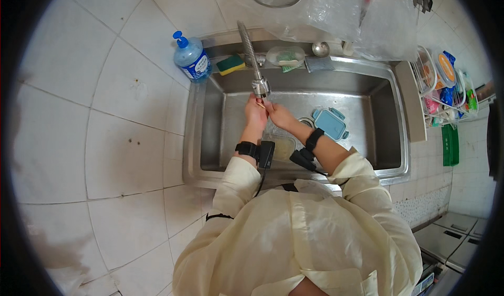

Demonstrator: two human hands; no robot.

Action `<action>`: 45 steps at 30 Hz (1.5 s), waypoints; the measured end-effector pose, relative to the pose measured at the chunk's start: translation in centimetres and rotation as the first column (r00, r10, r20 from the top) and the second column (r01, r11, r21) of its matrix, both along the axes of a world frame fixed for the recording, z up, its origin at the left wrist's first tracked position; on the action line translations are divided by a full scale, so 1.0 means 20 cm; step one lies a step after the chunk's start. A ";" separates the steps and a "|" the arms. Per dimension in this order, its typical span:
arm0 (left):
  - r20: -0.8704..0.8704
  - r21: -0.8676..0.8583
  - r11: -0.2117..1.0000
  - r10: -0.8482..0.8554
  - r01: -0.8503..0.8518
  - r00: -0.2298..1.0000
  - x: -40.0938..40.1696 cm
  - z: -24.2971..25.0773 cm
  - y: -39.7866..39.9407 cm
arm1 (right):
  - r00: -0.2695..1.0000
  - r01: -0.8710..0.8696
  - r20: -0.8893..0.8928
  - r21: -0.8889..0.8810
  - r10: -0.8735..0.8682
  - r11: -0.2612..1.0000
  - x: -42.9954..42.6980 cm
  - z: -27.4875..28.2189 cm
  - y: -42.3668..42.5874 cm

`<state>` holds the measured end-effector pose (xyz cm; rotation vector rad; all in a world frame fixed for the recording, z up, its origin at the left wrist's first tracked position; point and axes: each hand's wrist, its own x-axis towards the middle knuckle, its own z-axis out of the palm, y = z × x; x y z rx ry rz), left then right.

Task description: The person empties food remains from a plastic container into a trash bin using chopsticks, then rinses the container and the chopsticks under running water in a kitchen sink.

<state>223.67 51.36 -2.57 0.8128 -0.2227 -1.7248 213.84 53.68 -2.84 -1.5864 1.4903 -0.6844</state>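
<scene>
Beneath the spray head of the flexible metal faucet (260, 86), my left hand (256, 113) and my right hand (280, 115) meet with fingers close together. A small tan thing (260, 104) shows between them, too small to identify; whether either hand grips it is unclear. To the right, a blue snap-lock container lid (330, 123) lies on the bottom of the steel sink (244, 99), beside the drain (306, 122). Below my hands sits a clear rectangular container (284, 148), partly covered by the black devices strapped to my wrists.
Along the sink's back ledge are a blue pump bottle (193, 60), a yellow-green sponge (230, 64), a clear dish (285, 56) and a metal ladle bowl (321, 49). Plastic bags (334, 12) hang above. A loaded wire rack (445, 91) stands at right; a tiled wall (130, 99) borders the left.
</scene>
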 end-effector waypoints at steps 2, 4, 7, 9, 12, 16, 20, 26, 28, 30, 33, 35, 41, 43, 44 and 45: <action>-0.140 -0.061 0.991 0.112 -0.122 0.984 0.00 0.02 0.05 | 0.970 0.058 -0.233 -0.056 -0.069 0.997 0.02 0.01 -0.07; -0.018 -0.074 0.987 0.144 -0.145 0.989 0.07 0.02 0.08 | 0.916 -0.089 -0.399 -0.086 0.047 0.992 0.09 0.17 -0.06; 0.093 -0.097 0.989 0.117 -0.108 0.989 0.11 -0.02 0.13 | 0.810 -0.240 -0.579 -0.175 0.098 0.955 0.12 0.19 -0.09; 0.091 -0.114 0.990 0.091 -0.081 0.992 0.16 -0.08 0.15 | 0.801 -0.275 -0.594 -0.253 0.075 0.928 0.14 0.17 -0.09; 0.286 -0.064 0.982 -0.154 0.179 0.946 0.22 -0.12 0.17 | 0.812 -0.296 -0.578 -0.278 0.088 0.914 0.15 0.18 -0.07; 0.520 0.024 0.969 -0.221 0.244 0.825 0.16 0.07 0.21 | 0.932 -0.229 -0.360 -0.508 0.037 0.831 0.05 0.13 -0.02; 0.588 -0.035 0.969 -0.177 0.244 0.789 0.12 0.15 0.13 | 0.961 -0.091 -0.275 -0.409 -0.027 0.908 -0.12 0.04 -0.06; 0.342 -0.084 0.975 -0.164 0.204 0.925 -0.03 0.13 0.09 | 0.868 0.017 -0.483 -0.214 -0.121 0.977 -0.32 0.07 -0.03; 0.260 -0.121 0.973 -0.161 0.198 0.952 -0.04 0.02 0.08 | 0.810 -0.087 -0.586 -0.154 -0.019 0.984 -0.34 0.05 0.01; 0.179 -0.149 0.972 -0.156 0.183 0.971 -0.07 -0.02 0.08 | 0.846 -0.098 -0.534 -0.163 -0.004 0.982 -0.31 0.03 0.04; 0.174 -0.140 0.977 -0.136 0.161 0.975 -0.10 -0.01 0.08 | 0.903 -0.075 -0.428 -0.237 -0.034 0.969 -0.24 0.03 0.07; 0.218 -0.119 0.989 -0.060 0.087 0.974 -0.09 0.01 0.06 | 0.942 0.004 -0.318 -0.316 -0.110 0.949 -0.20 0.04 0.07; 0.297 -0.123 0.991 -0.014 0.053 0.955 0.01 0.05 0.07 | 0.994 -0.095 -0.078 -0.267 0.077 0.959 -0.17 0.03 0.06; 0.254 -0.182 0.983 0.035 0.012 0.967 0.00 0.01 0.08 | 0.991 -0.088 -0.115 -0.219 0.064 0.972 -0.18 0.08 0.10; 0.209 -0.238 0.971 0.069 -0.018 0.975 -0.01 0.00 0.09 | 0.988 -0.067 -0.152 -0.169 0.041 0.983 -0.19 0.08 0.12; 0.205 -0.237 0.971 0.067 -0.017 0.976 -0.02 -0.01 0.09 | 0.987 -0.066 -0.156 -0.168 0.040 0.984 -0.22 0.06 0.15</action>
